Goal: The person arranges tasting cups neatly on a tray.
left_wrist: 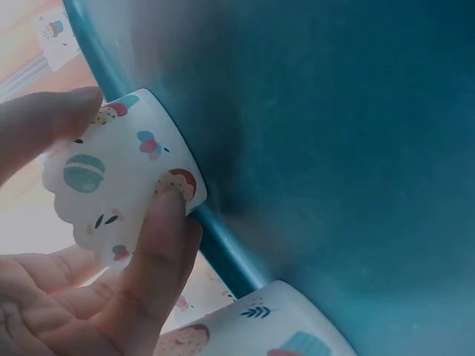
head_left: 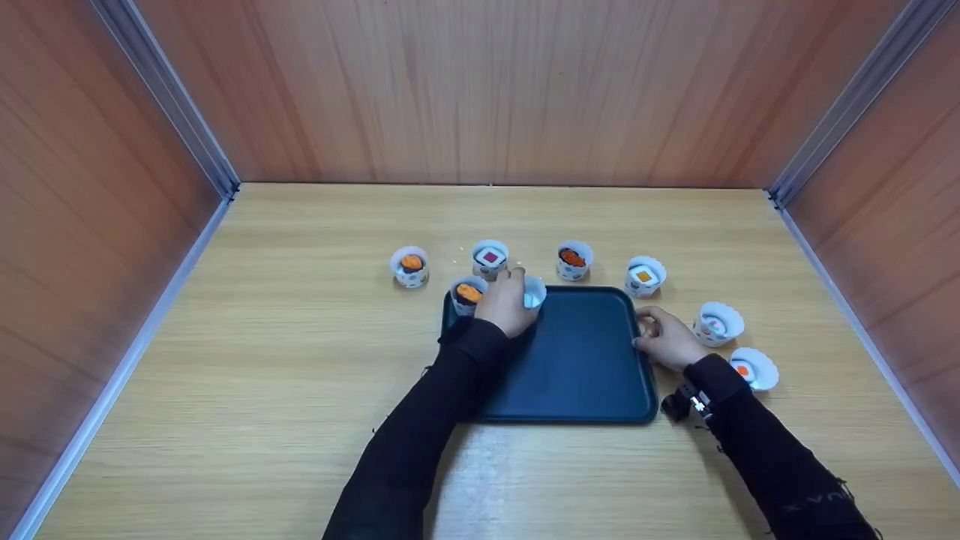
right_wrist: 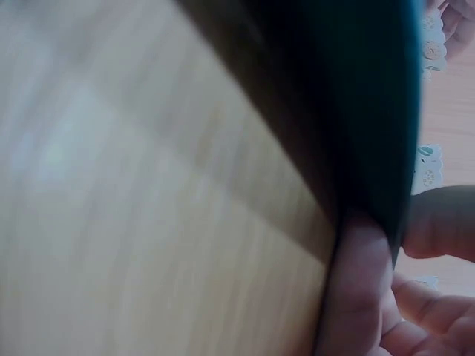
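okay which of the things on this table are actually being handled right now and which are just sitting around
In hand:
left hand pinching a paper cup at the teal tray
right hand gripping the tray's right edge
orange-topped cup on the tray

Lying about:
six other cups on the wooden table, such as the far-left cup

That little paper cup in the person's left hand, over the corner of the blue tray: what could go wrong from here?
1. The left hand pinches the soft paper cup between thumb and finger; squeezing might crumple it or tip it over.
2. It is right at the tray rim, so it could catch there and topple.
3. Another cup with an orange filling sits close beside the hand and may get knocked.
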A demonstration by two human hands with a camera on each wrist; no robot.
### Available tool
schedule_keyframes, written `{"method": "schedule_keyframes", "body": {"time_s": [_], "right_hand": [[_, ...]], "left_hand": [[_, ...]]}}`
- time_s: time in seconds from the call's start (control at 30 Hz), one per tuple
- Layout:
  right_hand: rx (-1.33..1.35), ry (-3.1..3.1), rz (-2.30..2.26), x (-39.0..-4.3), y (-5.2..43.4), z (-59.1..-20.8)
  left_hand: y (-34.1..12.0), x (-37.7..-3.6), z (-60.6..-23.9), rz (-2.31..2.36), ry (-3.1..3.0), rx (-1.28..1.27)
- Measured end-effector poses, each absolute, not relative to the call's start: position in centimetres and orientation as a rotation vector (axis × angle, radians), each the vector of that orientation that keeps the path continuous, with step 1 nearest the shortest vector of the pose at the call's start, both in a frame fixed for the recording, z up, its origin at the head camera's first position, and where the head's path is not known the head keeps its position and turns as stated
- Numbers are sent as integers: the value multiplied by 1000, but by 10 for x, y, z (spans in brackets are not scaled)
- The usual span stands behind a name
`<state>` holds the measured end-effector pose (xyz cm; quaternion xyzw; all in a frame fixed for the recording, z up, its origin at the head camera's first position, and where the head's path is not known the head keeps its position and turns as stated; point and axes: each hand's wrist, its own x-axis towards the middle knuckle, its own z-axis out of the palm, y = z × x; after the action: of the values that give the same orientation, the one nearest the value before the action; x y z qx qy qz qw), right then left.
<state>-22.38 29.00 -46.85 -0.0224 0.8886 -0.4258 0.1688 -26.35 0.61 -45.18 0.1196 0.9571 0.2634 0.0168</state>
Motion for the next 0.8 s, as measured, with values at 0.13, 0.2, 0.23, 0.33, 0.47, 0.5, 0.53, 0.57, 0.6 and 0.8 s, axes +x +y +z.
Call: {"method": "schedule_keyframes", "body": {"time_s": [0.13,0.2,0.23,0.33,0.47,0.5,0.53,0.57,0.6,0.8], "right_hand": [[-74,2553,-1202,-224,291,-469],[-77,2565,-1194,-224,291,-469],[-82,2568,-1192,-224,291,-470],[-87,2570,-1191,-224,292,-470],[-78,2558,-1190,-224,291,-471],[-66,2552,-1192,-224,291,-471],[-63,2547,-1190,-223,290,-470],[-53,2540,-1190,-223,290,-470],[-54,2536,-1188,-223,290,-470],[-46,2532,-1181,-224,291,-467]], "left_hand": [[5,-263,-450,821,2965,395],[5,-262,-447,828,2950,399],[4,-262,-446,836,2941,400],[1,-259,-440,870,2928,418],[-8,-254,-431,967,2939,465],[-11,-252,-429,1006,2944,478],[-15,-251,-427,1044,2950,492],[-20,-249,-425,1082,2956,505],[-24,-247,-423,1122,2964,521],[-59,-247,-412,1296,3030,563]]}}
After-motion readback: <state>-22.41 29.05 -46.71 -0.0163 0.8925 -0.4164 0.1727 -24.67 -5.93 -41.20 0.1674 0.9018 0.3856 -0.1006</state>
